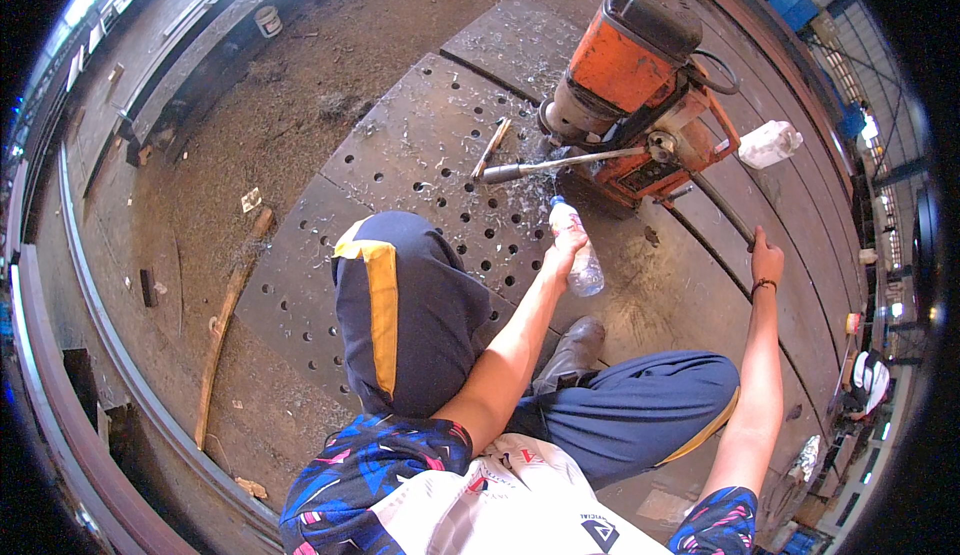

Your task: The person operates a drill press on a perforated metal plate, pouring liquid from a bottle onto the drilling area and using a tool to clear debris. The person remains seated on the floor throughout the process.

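Note:
My left hand point(568, 243) is wrapped round a clear plastic bottle point(586, 275) with a blue top. The bottle leans, its top close to the base of an orange and black magnetic drill point(625, 65). That drill stands on a steel plate point(400, 120) with many round holes. My right hand point(767, 258) is closed round the end of a dark feed lever point(722, 208) reaching out from the drill's side. Another lever point(575, 163), with a black grip, points left over the plate. Curly metal shavings lie round the cutting area; the cutter itself is mostly hidden.
An L-shaped metal bar point(490, 149) lies on the plate left of the drill. A white plastic bag or container point(770, 145) sits to its right. On the dirt at left are a wooden stick point(228, 310) and, farther off, a white bucket point(268, 22). Gaps separate the plates.

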Available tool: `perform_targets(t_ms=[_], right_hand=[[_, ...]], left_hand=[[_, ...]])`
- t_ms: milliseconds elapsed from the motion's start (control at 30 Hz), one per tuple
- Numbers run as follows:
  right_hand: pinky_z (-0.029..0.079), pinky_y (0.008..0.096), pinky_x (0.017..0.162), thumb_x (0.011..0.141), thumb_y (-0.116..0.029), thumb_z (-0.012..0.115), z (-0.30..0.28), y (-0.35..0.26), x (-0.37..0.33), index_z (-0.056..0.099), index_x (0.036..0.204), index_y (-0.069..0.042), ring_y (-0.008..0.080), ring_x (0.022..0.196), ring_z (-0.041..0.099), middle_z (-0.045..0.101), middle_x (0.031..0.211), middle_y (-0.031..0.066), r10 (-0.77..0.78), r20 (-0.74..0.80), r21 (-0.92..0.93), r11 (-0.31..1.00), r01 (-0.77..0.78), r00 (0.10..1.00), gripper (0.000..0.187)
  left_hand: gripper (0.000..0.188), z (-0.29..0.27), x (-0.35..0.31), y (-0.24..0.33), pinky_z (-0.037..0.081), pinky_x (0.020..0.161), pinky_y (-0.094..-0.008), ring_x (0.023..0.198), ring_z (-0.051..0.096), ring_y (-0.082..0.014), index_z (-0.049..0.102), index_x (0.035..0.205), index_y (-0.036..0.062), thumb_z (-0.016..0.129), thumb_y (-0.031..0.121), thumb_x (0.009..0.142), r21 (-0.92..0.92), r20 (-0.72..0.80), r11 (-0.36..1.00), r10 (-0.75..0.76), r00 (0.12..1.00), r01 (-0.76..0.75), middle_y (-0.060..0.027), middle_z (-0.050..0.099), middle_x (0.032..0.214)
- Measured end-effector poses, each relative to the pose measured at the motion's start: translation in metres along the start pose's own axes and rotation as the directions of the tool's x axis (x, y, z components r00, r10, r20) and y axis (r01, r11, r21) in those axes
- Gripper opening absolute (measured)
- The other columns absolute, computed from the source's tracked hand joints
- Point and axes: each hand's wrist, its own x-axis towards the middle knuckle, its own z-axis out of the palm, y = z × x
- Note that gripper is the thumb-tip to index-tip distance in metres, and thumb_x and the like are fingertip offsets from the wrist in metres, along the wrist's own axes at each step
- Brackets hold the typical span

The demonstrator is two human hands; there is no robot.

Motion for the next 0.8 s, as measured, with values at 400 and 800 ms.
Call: perform_targets(t_ms=[400,800], right_hand=[[0.047,0.0443,0.081,0.086,-0.058,0.051,0.001,0.001,0.003,0.073,0.085,0.001,0.0397,0.087,0.065,0.066,0.087,0.0281,-0.02,-0.009,0.017,1.0,0.02,1.0,0.062],[0.048,0.0438,0.081,0.085,-0.057,0.052,-0.002,-0.001,-0.002,0.073,0.089,0.001,0.0398,0.088,0.065,0.066,0.088,0.0283,-0.009,-0.03,0.024,1.0,0.01,1.0,0.062]], left_hand=[[0.056,-0.005,0.01,-0.005,0.052,0.079,-0.0391,0.091,0.065,-0.0213,0.056,0.123,0.0037,0.076,0.031,0.077,0.021,0.006,0.999,0.026,1.0,-0.026,-0.0096,0.065,0.108],[0.06,-0.007,0.016,-0.011,0.052,0.079,-0.0394,0.09,0.065,-0.022,0.053,0.125,0.0019,0.076,0.031,0.077,0.009,0.02,1.0,0.016,1.0,-0.016,-0.0102,0.065,0.109]])
